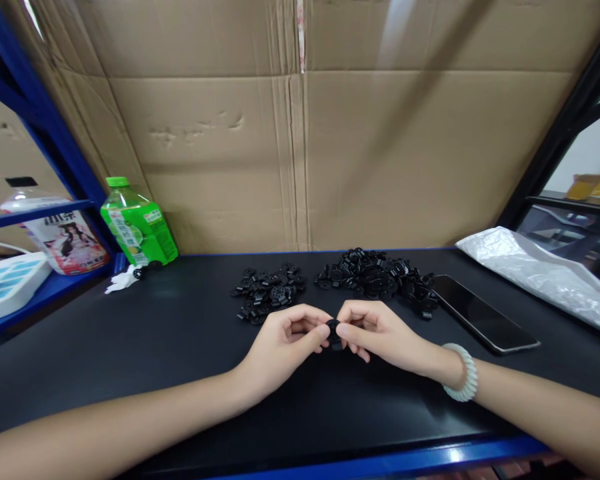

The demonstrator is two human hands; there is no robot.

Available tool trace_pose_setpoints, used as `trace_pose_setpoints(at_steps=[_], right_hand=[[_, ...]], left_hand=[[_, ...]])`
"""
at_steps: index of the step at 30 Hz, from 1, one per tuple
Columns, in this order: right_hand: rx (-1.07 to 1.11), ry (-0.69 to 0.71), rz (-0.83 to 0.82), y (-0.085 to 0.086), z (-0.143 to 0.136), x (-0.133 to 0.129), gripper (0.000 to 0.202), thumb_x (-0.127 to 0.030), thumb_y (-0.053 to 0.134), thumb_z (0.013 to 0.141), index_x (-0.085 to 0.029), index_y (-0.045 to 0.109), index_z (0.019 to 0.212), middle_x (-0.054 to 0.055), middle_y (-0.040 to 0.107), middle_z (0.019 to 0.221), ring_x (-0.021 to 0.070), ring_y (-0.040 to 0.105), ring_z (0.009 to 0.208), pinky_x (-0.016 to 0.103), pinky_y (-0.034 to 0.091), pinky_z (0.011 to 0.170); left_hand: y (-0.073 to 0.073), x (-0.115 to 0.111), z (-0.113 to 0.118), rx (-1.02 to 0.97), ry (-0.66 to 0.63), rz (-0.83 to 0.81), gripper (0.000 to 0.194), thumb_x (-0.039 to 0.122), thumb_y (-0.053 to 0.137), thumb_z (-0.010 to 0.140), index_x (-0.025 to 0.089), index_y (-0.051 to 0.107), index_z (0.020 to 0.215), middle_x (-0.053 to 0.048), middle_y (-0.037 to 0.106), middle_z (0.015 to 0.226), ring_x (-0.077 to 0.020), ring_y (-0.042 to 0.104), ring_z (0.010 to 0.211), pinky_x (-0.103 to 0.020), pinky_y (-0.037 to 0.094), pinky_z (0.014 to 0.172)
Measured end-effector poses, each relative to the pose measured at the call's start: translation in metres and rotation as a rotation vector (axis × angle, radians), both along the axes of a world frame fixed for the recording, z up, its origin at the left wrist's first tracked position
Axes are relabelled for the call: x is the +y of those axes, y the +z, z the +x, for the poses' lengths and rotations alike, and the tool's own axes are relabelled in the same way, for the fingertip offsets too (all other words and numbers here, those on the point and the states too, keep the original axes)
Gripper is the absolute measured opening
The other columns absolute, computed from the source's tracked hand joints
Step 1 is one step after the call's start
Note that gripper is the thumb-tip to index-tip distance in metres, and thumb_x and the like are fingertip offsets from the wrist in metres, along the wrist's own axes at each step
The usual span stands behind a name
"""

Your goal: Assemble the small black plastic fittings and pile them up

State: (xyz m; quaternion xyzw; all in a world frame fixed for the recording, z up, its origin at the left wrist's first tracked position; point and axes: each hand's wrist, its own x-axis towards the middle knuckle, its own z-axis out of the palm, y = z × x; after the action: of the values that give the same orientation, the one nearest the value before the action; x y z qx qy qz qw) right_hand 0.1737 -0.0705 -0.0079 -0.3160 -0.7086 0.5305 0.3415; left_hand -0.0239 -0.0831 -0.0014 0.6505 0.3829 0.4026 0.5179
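Observation:
Between my two hands is a small round black plastic part (pixel 333 329) with a short tab at its lower side. My left hand (pixel 293 339) pinches its left edge between thumb and fingers. On the opposite edge, the thumb and fingers of my right hand (pixel 375 333) are closed on the same part. Fingertips cover much of it. Just beyond my left hand lies a pile of small black parts (pixel 270 291), some round with holes. A larger heap of similar black parts (pixel 380 275) lies beyond my right hand.
A smartphone (pixel 485 315) lies right of the larger heap, with a silvery padded bag (pixel 540 277) behind it. At the back left stand a green bottle (pixel 140 227) and crumpled white tissue (pixel 125 279). A cardboard wall (pixel 220 160) closes off the black table's (pixel 130 347) rear.

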Motion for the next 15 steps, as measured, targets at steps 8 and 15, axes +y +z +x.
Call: trace_pose_setpoints(at_steps=[8,15], right_hand=[[-0.044,0.078,-0.040,-0.001,0.001,0.000,0.024,-0.039,0.060,0.086,-0.015,0.059,0.088,0.002,0.061,0.074,0.0089,0.053,0.058,0.017,0.044,0.046],[-0.072,0.095,-0.032,-0.002,0.001,0.002,0.029,-0.041,0.054,0.090,-0.013,0.062,0.089,0.003,0.061,0.073,0.0087,0.052,0.056,0.018,0.044,0.047]], left_hand=[[0.015,0.006,-0.007,0.109,0.072,0.077,0.020,0.033,0.068,0.072,0.017,0.070,0.083,-0.005,0.070,0.077,-0.0169,0.064,0.067,-0.028,0.054,0.064],[0.042,0.057,-0.084,0.471,0.505,0.374,0.032,0.040,0.062,0.076,0.015,0.071,0.093,-0.006,0.075,0.087,-0.0199,0.067,0.078,-0.028,0.053,0.071]])
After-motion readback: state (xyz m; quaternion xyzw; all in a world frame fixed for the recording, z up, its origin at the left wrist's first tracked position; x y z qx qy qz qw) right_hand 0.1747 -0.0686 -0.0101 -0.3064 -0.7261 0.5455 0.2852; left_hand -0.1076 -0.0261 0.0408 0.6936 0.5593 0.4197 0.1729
